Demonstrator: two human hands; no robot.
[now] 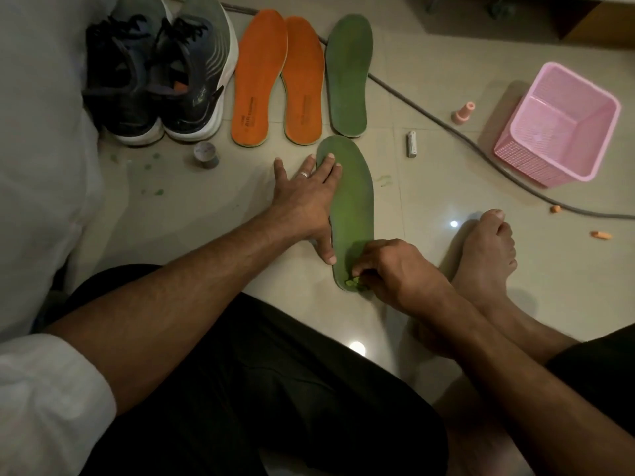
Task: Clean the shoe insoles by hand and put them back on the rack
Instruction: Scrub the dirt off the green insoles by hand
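Green insole [354,201], matte, elongated, flat on glossy floor tile [206,214]; left hand [305,201] spread, pressing it; right hand [388,266] pinching green crumbs [354,284] at heel.

The pale tiled floor [429,80] carries a pair of dark sneakers [154,77] far left; two orange insoles [278,80] and a green insole [348,75] beside them; another green insole [354,207] nearer; a pink basket [563,125] far right; a grey cable [446,121] between.

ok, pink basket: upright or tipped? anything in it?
Tipped on its side: the pink basket lies on the floor with its open mouth facing the camera, and its inside shows empty.
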